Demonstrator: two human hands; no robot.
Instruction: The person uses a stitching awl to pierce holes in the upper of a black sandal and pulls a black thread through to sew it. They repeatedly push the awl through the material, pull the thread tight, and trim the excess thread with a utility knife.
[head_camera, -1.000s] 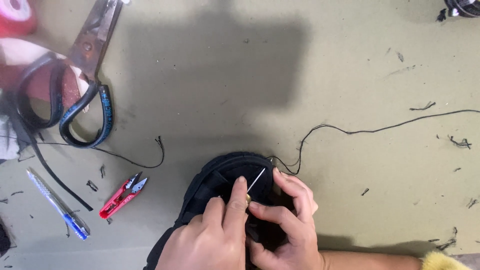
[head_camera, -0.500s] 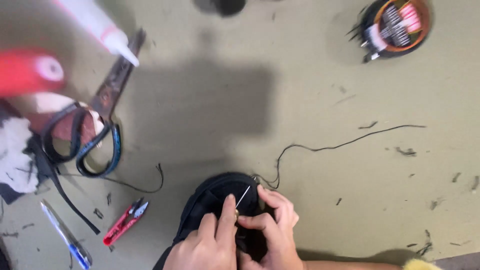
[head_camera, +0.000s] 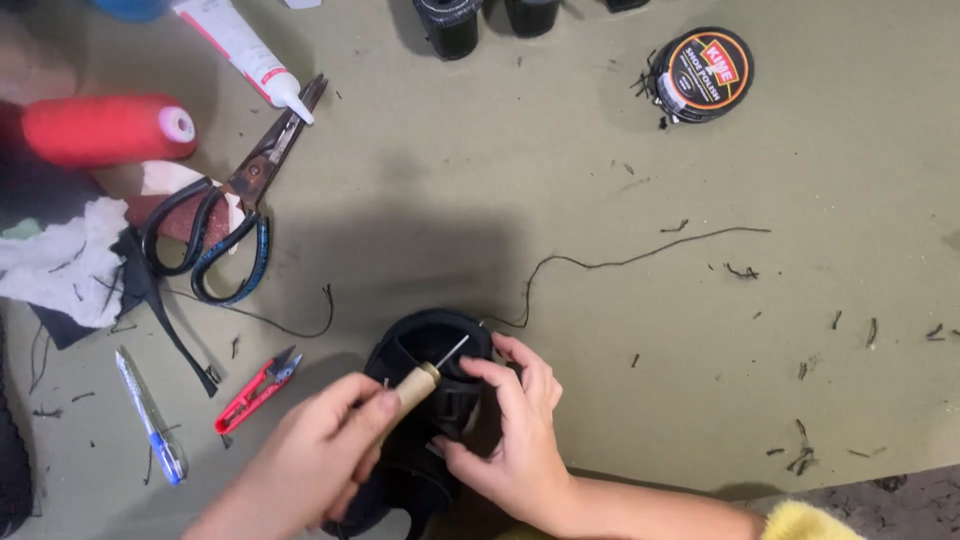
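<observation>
The left hand (head_camera: 310, 455) grips a wooden-handled sewing awl (head_camera: 425, 378), its fingers (head_camera: 365, 415) curled tight around the handle so the thin metal point angles up and away over the work. The right hand (head_camera: 520, 430) steadies a black shoe (head_camera: 430, 400) that lies at the near edge of the olive table (head_camera: 600, 150); its fingers (head_camera: 500, 375) pinch the shoe's upper just beside the awl, seemingly to keep the material taut and still under the point. A black thread (head_camera: 620, 260) trails from the shoe across the table to the right, lying loose.

To the left, within reach but apart from the work, lie large scissors (head_camera: 235, 220), red thread snips (head_camera: 255, 392), a blue pen (head_camera: 150, 415), a red thread spool (head_camera: 110, 130) and a glue tube (head_camera: 245, 50). A round shoe-polish tin (head_camera: 700, 75) sits far off at the top right.
</observation>
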